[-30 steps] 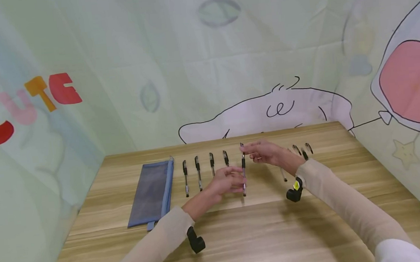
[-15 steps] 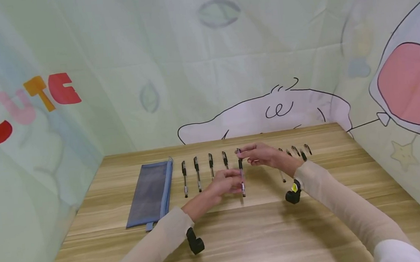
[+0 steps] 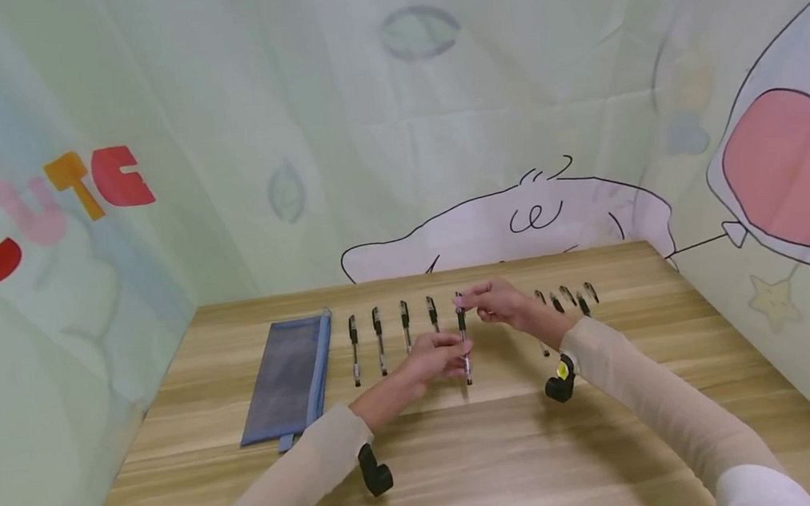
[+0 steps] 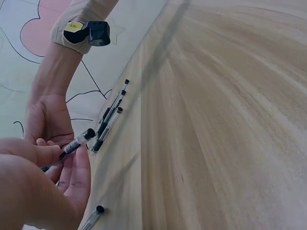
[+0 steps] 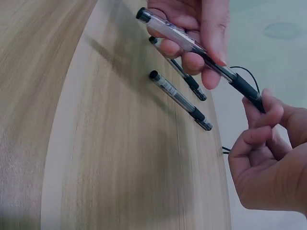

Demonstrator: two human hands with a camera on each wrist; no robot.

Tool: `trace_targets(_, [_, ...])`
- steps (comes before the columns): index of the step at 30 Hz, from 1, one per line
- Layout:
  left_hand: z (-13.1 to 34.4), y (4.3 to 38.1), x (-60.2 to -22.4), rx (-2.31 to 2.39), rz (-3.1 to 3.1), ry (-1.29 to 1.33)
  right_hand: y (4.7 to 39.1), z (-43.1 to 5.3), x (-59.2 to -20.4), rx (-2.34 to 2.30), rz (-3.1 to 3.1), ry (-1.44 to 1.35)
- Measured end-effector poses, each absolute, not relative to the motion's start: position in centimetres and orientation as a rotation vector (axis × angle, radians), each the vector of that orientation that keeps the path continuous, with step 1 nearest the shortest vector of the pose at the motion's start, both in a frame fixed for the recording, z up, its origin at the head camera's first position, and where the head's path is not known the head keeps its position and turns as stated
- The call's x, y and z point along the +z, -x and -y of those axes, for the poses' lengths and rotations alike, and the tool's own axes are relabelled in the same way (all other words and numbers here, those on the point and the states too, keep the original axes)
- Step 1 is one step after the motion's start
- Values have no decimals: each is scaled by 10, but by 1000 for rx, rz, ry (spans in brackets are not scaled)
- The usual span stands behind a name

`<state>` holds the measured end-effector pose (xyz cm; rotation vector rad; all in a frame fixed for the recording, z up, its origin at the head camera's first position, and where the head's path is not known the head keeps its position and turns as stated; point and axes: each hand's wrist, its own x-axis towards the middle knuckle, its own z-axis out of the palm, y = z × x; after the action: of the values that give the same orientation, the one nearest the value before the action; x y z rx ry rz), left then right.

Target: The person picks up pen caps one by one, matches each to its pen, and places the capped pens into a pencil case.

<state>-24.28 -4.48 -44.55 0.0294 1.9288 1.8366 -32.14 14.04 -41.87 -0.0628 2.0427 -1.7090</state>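
Note:
A clear-barrelled pen with a black grip (image 3: 462, 322) is held between both hands above the table, roughly upright in the head view. My left hand (image 3: 430, 358) pinches its lower barrel between thumb and fingers. At the cap end, my right hand (image 3: 505, 305) grips the pen with thumb and fingertips. Seen from the right wrist, the pen's dark grip (image 5: 245, 88) lies beside the right fingertips. From the left wrist, its black end (image 4: 89, 133) sticks out past the left thumb. To the left, several similar pens lie in a row, among them one pen (image 3: 355, 350) at the row's end.
A blue mesh zip pouch (image 3: 282, 383) lies flat at the table's left. More pens, including a dark one (image 3: 583, 303), lie at the right behind the right forearm, partly hidden. The wooden table (image 3: 482, 471) ends at a printed curtain (image 3: 239, 179).
The left fingers and thumb have drawn closer around the lower barrel. The right fingertips have settled on the cap end. The pen has shifted slightly left, and the head view has tilted a little.

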Motion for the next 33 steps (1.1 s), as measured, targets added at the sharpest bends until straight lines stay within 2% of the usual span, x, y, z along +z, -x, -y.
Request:
trace_targets(14, [54, 252, -441, 1750, -1973, -37, 314, -131, -424, -1736, -1995, -50])
trace_targets(33, [57, 245, -439, 1757, -1894, -156, 308, -139, -430, -1720, -2047, 36])
